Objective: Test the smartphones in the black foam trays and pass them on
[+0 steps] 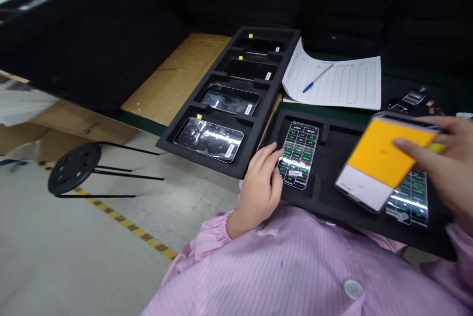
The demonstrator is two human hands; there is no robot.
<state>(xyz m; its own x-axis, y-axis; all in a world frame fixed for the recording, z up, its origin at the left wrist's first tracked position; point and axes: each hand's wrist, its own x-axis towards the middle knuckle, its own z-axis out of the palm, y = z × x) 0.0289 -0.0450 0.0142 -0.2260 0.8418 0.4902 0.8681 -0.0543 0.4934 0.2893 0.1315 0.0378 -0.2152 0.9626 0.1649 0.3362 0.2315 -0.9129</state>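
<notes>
My right hand grips a phone whose lit screen is orange above and white below; the thumb lies on the screen. This phone is tilted above the black foam tray in front of me. Partly covered beneath it, another phone shows a grid of green text. My left hand rests at the tray's left edge, fingers extended and close together, their tips at the side of a phone with a similar green-text grid. Whether the fingertips press its screen, I cannot tell.
A second foam tray on the left holds several dark-screened phones with yellow tabs. Behind the near tray lie paper forms with a blue pen. A wristwatch-like item is at the right. A black stool stands on the floor.
</notes>
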